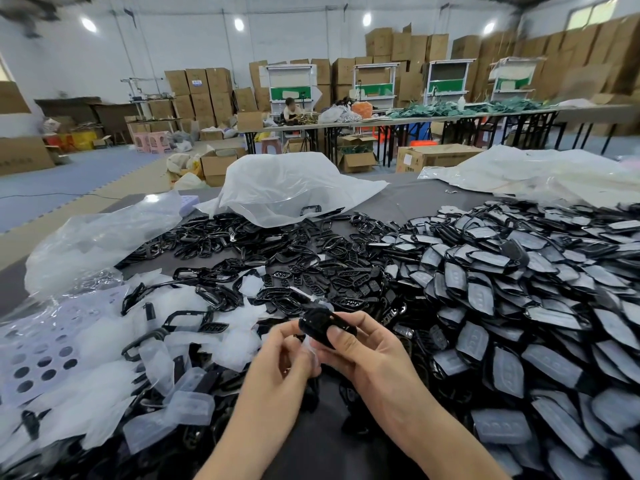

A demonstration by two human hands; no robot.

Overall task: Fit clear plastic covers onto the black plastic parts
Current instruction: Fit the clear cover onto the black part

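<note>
My right hand grips a black plastic part between thumb and fingers, just above the table's near middle. My left hand pinches a small clear plastic cover right under that part; most of the cover is hidden by my fingers. Loose clear covers lie heaped at the near left. Bare black frames spread over the middle of the table.
A large pile of black parts with covers on them fills the right side. Crumpled plastic bags lie at the far edge, another bag at the left. Beyond are tables, cardboard boxes and a seated person.
</note>
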